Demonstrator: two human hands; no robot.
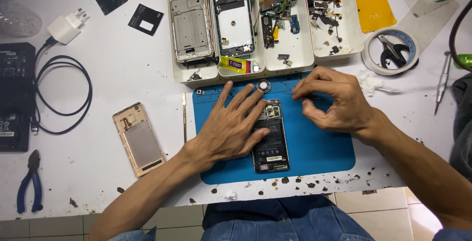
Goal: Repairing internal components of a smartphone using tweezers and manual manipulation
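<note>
Currently lying on white worktable (123,74): blue repair mat (319,147), bearing opened smartphone (271,140). Resting flat, fingers spread, pressing phone: left hand (228,128). Hovering just beside phone's top, pinching thin tweezers (300,95): right hand (337,104). Lying left of mat: gold back cover (139,138).
</note>
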